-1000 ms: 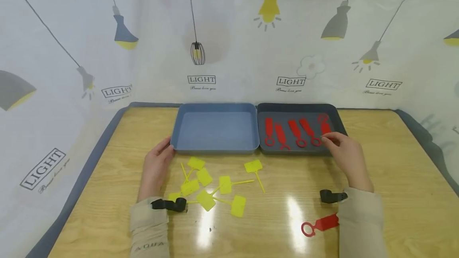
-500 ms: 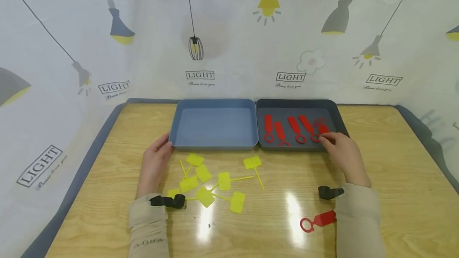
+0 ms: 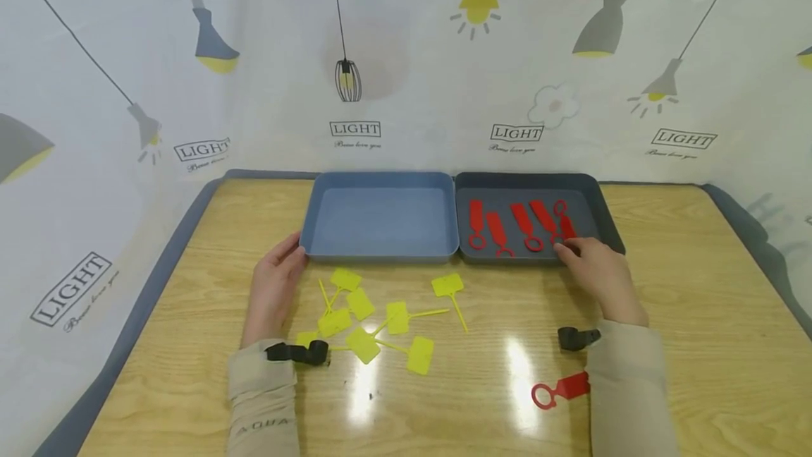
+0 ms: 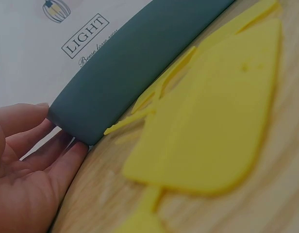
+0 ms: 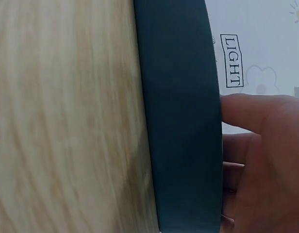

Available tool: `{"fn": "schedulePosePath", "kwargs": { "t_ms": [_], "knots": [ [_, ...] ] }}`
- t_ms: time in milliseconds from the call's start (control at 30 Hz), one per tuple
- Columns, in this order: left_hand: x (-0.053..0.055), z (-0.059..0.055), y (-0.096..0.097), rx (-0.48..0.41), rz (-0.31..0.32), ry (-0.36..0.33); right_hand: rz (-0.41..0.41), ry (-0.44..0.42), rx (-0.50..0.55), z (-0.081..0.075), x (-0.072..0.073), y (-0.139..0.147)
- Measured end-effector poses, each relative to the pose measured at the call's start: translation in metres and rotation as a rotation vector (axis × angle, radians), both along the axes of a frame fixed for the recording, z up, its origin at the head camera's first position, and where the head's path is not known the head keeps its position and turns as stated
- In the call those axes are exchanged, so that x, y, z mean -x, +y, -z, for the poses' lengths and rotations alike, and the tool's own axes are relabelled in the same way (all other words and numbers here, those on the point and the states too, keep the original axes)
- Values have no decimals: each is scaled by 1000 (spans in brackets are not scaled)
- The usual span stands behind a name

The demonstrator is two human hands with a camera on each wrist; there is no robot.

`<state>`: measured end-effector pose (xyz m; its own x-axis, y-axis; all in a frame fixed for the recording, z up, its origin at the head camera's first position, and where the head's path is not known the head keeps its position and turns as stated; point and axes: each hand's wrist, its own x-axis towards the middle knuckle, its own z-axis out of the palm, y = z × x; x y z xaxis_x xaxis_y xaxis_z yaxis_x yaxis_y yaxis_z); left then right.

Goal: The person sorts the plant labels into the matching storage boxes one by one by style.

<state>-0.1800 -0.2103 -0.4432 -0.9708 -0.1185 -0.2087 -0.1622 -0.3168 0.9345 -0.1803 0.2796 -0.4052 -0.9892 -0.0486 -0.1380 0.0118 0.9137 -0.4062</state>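
My left hand [image 3: 274,291] holds the front-left corner of the blue tray [image 3: 378,258]; in the left wrist view its fingertips [image 4: 80,148] meet the tray's rim and lower edge. Over the front rim of the dark grey tray [image 3: 507,260] reaches my right hand [image 3: 599,277]. Its fingers pinch the end of a red ring-ended tag [image 3: 565,224] at the tray's right side. Several other red tags [image 3: 523,221] lie in a row to the left of it. In the right wrist view the tray wall [image 5: 181,116] hides the fingertips and the tag.
Several yellow tags with thin stems [image 3: 396,317] lie scattered in front of the blue tray. Another red tag [image 3: 564,390] lies on the wooden table [image 3: 469,400], partly under the right sleeve [image 3: 628,386]. A printed curtain [image 3: 419,90] stands behind the trays.
My right hand has shifted slightly left, and the red tag at its fingertips has turned and moved left with it. My left hand stays at the blue tray's corner.
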Motion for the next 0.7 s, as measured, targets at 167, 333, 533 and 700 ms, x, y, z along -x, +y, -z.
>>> {"fn": "schedulePosePath", "kwargs": {
  "t_ms": [167, 333, 533, 700],
  "knots": [
    [0, 0, 0, -12, 0, 7, 1, 21, -13, 1, -1, -2],
    [0, 0, 0, -14, -4, 15, -2, 17, -40, 1, -1, -3],
    [1, -1, 0, -47, -9, 1, 16, -35, -46, -1, 0, -5],
    [2, 1, 0, -36, -10, -1, 34, -54, -11, 1, 1, -5]
  ]
}}
